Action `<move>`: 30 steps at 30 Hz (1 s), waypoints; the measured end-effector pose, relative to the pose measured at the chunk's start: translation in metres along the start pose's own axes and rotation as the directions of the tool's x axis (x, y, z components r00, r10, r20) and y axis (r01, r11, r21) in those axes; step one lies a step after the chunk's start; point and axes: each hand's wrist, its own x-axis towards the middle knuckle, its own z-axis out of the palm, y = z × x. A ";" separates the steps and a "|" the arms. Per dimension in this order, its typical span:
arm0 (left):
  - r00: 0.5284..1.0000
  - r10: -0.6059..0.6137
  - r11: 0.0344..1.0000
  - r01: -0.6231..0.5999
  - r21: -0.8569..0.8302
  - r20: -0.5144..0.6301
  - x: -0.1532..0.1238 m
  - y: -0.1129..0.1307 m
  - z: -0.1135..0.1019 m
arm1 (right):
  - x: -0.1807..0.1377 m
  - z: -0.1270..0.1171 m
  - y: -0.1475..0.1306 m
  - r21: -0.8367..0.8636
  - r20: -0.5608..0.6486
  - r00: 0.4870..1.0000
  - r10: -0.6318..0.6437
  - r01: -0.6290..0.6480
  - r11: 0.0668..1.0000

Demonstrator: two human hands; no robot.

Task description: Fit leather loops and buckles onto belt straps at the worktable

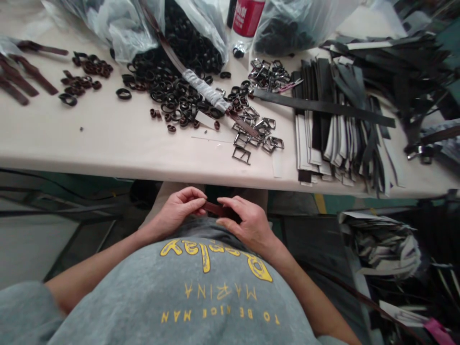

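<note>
In front of my body, just below the table edge, a short length of dark brown leather strap (214, 208) spans the gap between my hands. My left hand (179, 208) pinches one end of it between thumb and fingertips. On the other side, my right hand (249, 221) curls loosely round the strap, fingers above and thumb below; its far end is hidden in the palm. On the table ahead lie metal buckles (241, 140) in a loose pile and many black leather loops (172, 91). A belt wrapped in plastic (204, 88) lies across both.
Stacked black strips (323, 129) cover the table's right side, with one strip (323, 105) across them. Brown loops (91, 64) and brown straps (21, 76) lie at left. Plastic bags (125, 28) and a red-labelled bottle (247, 19) stand behind. A bin of scraps (384, 244) is at lower right.
</note>
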 end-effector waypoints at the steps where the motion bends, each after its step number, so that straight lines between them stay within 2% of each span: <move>1: 1.000 0.001 1.000 -0.001 -0.005 0.015 0.001 -0.003 0.003 | 0.002 0.006 -0.002 0.031 -0.022 1.000 0.006 -0.006 0.999; 4: 0.999 0.024 0.998 -0.022 -0.058 0.035 0.004 -0.009 0.013 | 0.008 0.023 -0.004 0.065 -0.100 0.993 0.057 -0.050 0.997; 6: 0.998 0.055 0.993 -0.053 -0.106 0.014 0.007 -0.011 0.018 | 0.010 0.032 -0.002 0.026 -0.169 0.984 0.056 -0.052 0.998; 8: 0.998 0.065 0.987 -0.064 -0.146 0.000 0.011 -0.014 0.019 | 0.012 0.037 0.003 -0.047 -0.228 0.974 -0.008 -0.003 0.999; 11: 0.999 0.035 0.975 -0.033 -0.218 0.005 0.016 -0.019 0.018 | 0.012 0.041 0.017 -0.198 -0.248 0.956 -0.160 0.111 0.974; 16: 0.999 0.026 0.979 -0.019 -0.202 0.032 0.020 -0.030 0.011 | 0.009 0.043 0.040 -0.482 -0.197 0.870 -0.451 0.315 0.818; 18: 0.999 0.023 0.987 -0.015 -0.162 0.047 0.018 -0.033 0.006 | 0.008 0.045 0.043 -0.531 -0.174 0.849 -0.498 0.345 0.774; 20: 0.995 0.005 0.992 0.007 -0.127 0.099 0.015 -0.034 0.000 | 0.007 0.047 0.043 -0.527 -0.157 0.851 -0.500 0.356 0.772; 23: 0.970 -0.032 0.998 0.042 -0.036 0.241 0.009 -0.034 -0.011 | 0.003 0.051 0.041 -0.450 -0.113 0.879 -0.463 0.371 0.813; 24: 0.963 -0.027 0.999 0.018 0.035 0.266 0.008 -0.034 -0.014 | 0.001 0.052 0.039 -0.418 -0.096 0.888 -0.450 0.374 0.828; 26: 0.962 0.039 0.965 -0.106 0.238 0.270 0.006 -0.036 -0.020 | -0.002 0.054 0.036 -0.371 -0.072 0.901 -0.427 0.374 0.850; 28: 0.944 0.158 0.849 -0.280 0.447 0.290 0.005 -0.037 -0.023 | -0.005 0.055 0.033 -0.363 -0.059 0.913 -0.403 0.357 0.861; 30: 0.905 0.240 0.713 -0.410 0.569 0.351 0.006 -0.038 -0.024 | -0.005 0.056 0.031 -0.370 -0.045 0.925 -0.378 0.336 0.866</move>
